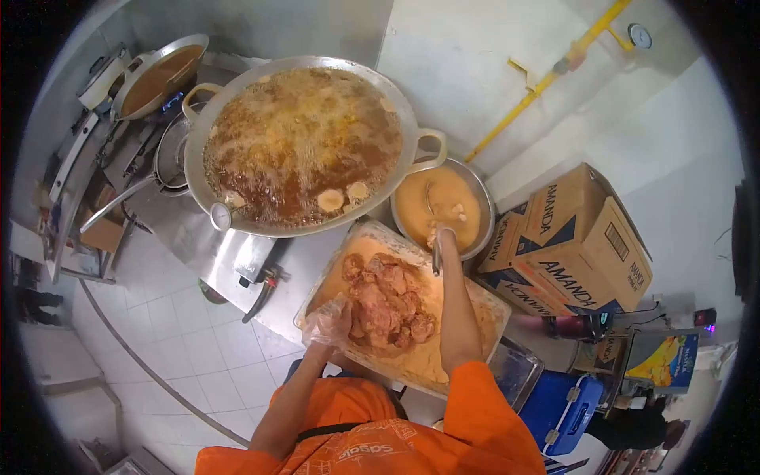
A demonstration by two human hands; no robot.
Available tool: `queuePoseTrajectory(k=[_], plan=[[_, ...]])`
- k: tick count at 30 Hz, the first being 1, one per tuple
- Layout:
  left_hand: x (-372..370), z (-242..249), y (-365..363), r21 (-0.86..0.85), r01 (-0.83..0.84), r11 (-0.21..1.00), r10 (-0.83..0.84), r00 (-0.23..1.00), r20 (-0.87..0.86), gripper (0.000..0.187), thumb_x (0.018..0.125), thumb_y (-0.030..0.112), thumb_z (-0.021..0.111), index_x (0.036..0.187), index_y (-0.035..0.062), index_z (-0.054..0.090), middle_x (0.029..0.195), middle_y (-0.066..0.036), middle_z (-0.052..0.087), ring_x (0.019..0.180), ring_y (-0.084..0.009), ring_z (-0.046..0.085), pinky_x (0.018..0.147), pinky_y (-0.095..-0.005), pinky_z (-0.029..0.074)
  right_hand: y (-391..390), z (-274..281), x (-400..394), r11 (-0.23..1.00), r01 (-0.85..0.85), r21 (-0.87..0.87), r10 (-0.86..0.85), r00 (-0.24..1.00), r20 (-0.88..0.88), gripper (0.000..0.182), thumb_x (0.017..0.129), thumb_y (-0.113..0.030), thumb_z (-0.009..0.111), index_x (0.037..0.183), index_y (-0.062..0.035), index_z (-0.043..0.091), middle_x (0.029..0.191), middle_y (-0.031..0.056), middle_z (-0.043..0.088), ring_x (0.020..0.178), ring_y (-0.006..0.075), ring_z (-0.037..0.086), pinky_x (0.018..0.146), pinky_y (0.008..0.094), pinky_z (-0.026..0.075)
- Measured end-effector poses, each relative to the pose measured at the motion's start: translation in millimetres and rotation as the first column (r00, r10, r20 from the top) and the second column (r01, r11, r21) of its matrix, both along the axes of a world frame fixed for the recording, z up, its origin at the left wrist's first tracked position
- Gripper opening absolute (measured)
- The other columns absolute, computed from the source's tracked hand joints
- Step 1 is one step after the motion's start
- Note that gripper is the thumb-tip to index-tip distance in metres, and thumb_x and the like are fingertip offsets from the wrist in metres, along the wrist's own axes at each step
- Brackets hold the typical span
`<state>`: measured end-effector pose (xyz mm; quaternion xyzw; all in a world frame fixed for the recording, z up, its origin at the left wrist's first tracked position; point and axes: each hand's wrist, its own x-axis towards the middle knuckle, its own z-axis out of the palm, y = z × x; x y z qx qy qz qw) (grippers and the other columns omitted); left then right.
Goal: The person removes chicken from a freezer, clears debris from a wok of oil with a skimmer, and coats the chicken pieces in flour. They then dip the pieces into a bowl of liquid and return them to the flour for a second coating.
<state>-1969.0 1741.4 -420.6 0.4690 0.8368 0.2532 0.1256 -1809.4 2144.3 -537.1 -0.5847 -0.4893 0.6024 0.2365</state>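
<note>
My left hand (328,321), in a clear plastic glove, touches the left side of a pile of raw marinated meat (385,305). The pile lies on orange-tinted flour in a rectangular tray (495,352); whether my left fingers grip a piece cannot be made out. My right hand (443,236) is closed on a dark handle and reaches over a metal bowl (484,207) of orange batter (451,186). A thin curved metal edge shows in the batter, with small pale lumps near it.
A big two-handled pan (408,119) of bubbling oil stands at the upper left of the tray, with pale pieces floating in it. A strainer (170,154) and second pan (162,75) are farther left. Cardboard boxes (566,245) and a blue cooler (560,412) are at right.
</note>
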Motion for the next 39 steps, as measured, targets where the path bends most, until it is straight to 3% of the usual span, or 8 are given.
queuePoseTrajectory(k=[10,15,19,25,28,32,35,39], plan=[[-0.7,25.7,-1.8,0.128,0.083,0.988,-0.052,0.971,-0.231,0.025,0.092,0.028,0.055,0.1,0.0061,0.066,0.081,-0.015,0.067,0.071,-0.0339,0.065,0.065,-0.0473,0.052,-79.7,146.3,6.2,0.988,-0.106,-0.112,0.005,0.748,-0.663,0.025,0.095,-0.033,0.052,0.083,-0.0121,0.058,0.052,-0.0018,0.039,0.04,0.0163,0.039,0.038,0.0324,0.033],[-0.2,0.4,0.4,0.115,-0.042,0.992,0.049,0.997,-0.057,0.029,0.093,0.033,0.056,0.104,0.0082,0.065,0.083,-0.016,0.066,0.074,-0.0355,0.066,0.067,-0.048,0.052,2.6,-0.8,27.5,1.0,0.004,0.015,-0.003,0.995,-0.103,0.026,0.093,-0.029,0.052,0.088,-0.0061,0.064,0.053,0.0035,0.047,0.045,0.0181,0.046,0.042,0.0345,0.036],[-1.8,8.8,-1.6,0.114,-0.004,0.994,0.014,0.996,-0.086,0.027,0.093,0.033,0.055,0.102,0.0096,0.066,0.084,-0.016,0.067,0.074,-0.0352,0.066,0.065,-0.0464,0.053,64.0,-64.4,36.6,0.963,-0.164,0.212,0.024,0.84,0.541,0.025,0.088,-0.022,0.055,0.08,-0.0023,0.069,0.065,0.013,0.063,0.058,0.0265,0.062,0.05,0.0421,0.045],[-0.3,7.0,-0.1,0.088,-0.047,0.995,0.053,0.996,-0.07,0.026,0.092,0.031,0.056,0.101,0.0082,0.067,0.085,-0.015,0.067,0.074,-0.034,0.066,0.065,-0.0452,0.053,-41.3,84.1,-5.2,0.936,-0.052,0.349,-0.139,0.854,0.501,0.025,0.088,-0.019,0.058,0.075,0.0008,0.067,0.063,0.0135,0.062,0.052,0.0267,0.06,0.048,0.0426,0.044],[-2.1,24.0,1.4,-0.018,-0.014,1.0,0.013,0.999,-0.036,0.028,0.092,0.03,0.056,0.106,0.008,0.066,0.088,-0.016,0.067,0.076,-0.0334,0.066,0.066,-0.0442,0.053,18.4,-24.7,37.8,0.737,-0.47,0.486,0.072,0.769,0.635,0.024,0.089,-0.017,0.06,0.075,0.0003,0.066,0.058,0.0099,0.058,0.047,0.0223,0.056,0.043,0.0393,0.042],[-6.6,11.2,-3.9,-0.135,0.078,0.988,-0.088,0.994,-0.065,0.028,0.092,0.029,0.054,0.108,0.008,0.065,0.091,-0.016,0.066,0.077,-0.0334,0.065,0.067,-0.0439,0.053,-35.2,75.9,12.0,0.964,-0.105,0.244,-0.007,0.909,0.417,0.026,0.086,-0.013,0.057,0.066,0.0022,0.064,0.068,0.02,0.066,0.056,0.0312,0.064,0.05,0.0435,0.048],[-9.3,19.2,-6.6,-0.037,0.315,0.948,-0.286,0.798,-0.531,0.026,0.092,0.026,0.053,0.107,0.0074,0.063,0.09,-0.015,0.066,0.078,-0.0333,0.065,0.068,-0.0436,0.053,-45.1,64.5,18.6,0.804,-0.385,0.453,0.054,0.807,0.588,0.037,0.092,-0.02,0.052,0.066,0.0043,0.062,0.065,0.0189,0.065,0.056,0.0313,0.064,0.052,0.0427,0.048],[-5.8,30.7,-2.4,0.009,0.136,0.991,-0.135,0.985,-0.105,0.023,0.091,0.023,0.053,0.105,0.0067,0.062,0.097,-0.017,0.064,0.084,-0.0346,0.064,0.07,-0.0447,0.052,-75.6,113.5,12.9,0.926,-0.208,0.314,0.121,0.953,0.277,0.022,0.093,-0.019,0.056,0.089,-0.0006,0.068,0.057,0.0063,0.054,0.044,0.0206,0.051,0.043,0.0371,0.042]])
